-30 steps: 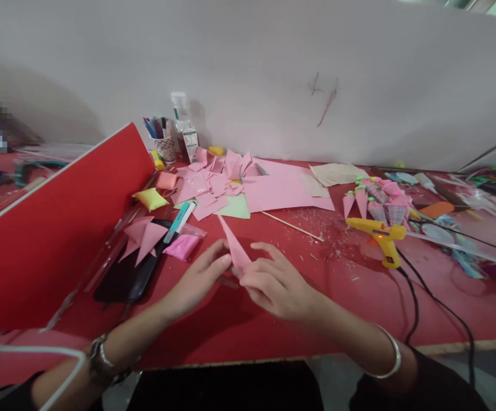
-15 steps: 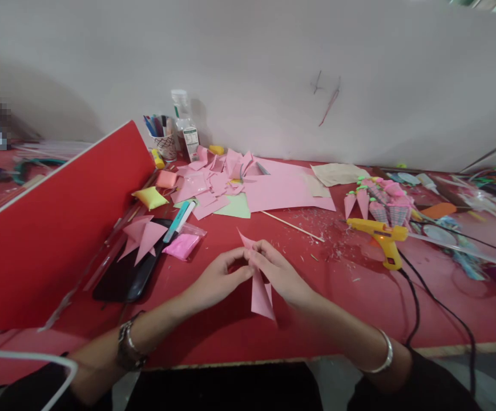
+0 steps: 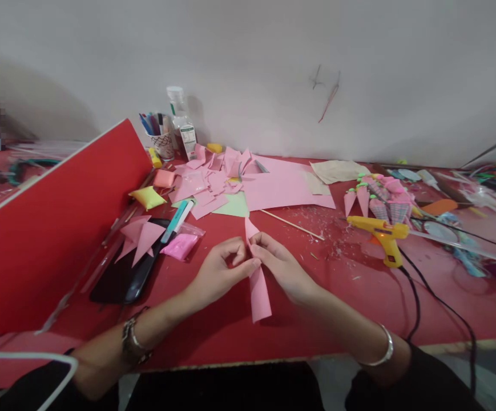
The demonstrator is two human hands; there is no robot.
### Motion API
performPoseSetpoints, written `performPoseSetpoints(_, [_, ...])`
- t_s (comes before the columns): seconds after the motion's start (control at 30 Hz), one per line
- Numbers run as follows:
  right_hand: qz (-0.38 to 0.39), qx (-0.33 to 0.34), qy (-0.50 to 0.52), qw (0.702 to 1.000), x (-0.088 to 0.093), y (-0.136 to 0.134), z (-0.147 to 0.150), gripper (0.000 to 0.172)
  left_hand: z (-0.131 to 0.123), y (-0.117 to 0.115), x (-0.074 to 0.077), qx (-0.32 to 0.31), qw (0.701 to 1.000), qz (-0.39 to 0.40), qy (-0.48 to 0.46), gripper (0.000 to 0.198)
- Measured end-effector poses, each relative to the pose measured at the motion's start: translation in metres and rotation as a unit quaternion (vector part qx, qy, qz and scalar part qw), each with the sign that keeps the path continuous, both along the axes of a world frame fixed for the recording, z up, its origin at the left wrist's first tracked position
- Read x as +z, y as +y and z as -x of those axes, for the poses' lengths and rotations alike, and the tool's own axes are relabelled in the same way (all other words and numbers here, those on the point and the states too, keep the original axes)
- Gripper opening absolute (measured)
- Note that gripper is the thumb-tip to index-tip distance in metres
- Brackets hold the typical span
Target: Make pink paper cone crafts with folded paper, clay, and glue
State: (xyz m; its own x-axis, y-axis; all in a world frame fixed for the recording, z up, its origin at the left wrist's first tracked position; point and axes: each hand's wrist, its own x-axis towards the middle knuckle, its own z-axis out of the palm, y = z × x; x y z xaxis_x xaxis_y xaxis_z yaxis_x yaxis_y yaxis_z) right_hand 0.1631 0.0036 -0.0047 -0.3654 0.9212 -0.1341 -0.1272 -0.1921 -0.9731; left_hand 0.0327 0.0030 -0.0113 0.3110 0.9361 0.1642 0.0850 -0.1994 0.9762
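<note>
Between my hands is a piece of pink paper (image 3: 259,297), curled lengthwise into a narrow roll, its pointed end away from me and its wider end towards me. My right hand (image 3: 282,266) pinches it near the middle from the right. My left hand (image 3: 224,264) has its thumb pressed on the paper from the left, its other fingers curled. Left of my hands lie a bag of bright pink clay (image 3: 181,245), a teal and white cutter (image 3: 177,221) and folded pink paper cones (image 3: 145,238) on a black phone-like object (image 3: 142,277).
Pink paper scraps (image 3: 213,177) and a larger pink sheet (image 3: 282,185) lie at the back. A yellow glue gun (image 3: 380,234) with black cords stands right, near small finished cones (image 3: 378,197). A red board (image 3: 68,228) leans left. A thin stick (image 3: 293,224) lies ahead.
The pink paper has turned and curled into a tighter roll. My left fingers have drawn back slightly from its upper part, while the thumb stays against it.
</note>
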Motion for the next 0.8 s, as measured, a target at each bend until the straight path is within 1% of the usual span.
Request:
performPoseSetpoints(0.17, [0.023,0.006,0.012,1.000,-0.0030,0.0013,0.0007,0.032,-0.0009,-0.0004,-0.0021,0.004,1.000,0.009,-0.003,0.033])
performPoseSetpoints(0.3, [0.005,0.017,0.015,1.000,-0.0044,0.0020,0.0010,0.033,0.0005,-0.0014,-0.0017,0.010,1.000,0.030,-0.002,0.031])
performPoseSetpoints(0.4, [0.000,0.021,0.016,1.000,-0.0043,0.0018,0.0005,0.032,0.0026,-0.0016,-0.0005,-0.001,0.999,0.041,-0.009,0.027])
performPoseSetpoints(0.57, [-0.009,0.029,0.016,0.999,-0.0054,0.0010,-0.0017,0.031,0.0038,-0.0013,-0.0009,-0.029,0.999,0.028,-0.030,0.020])
performPoseSetpoints(0.8, [0.007,0.022,0.035,0.999,-0.0079,0.0004,-0.0035,0.030,0.0030,-0.0033,-0.0009,-0.032,0.996,0.041,-0.066,0.017])
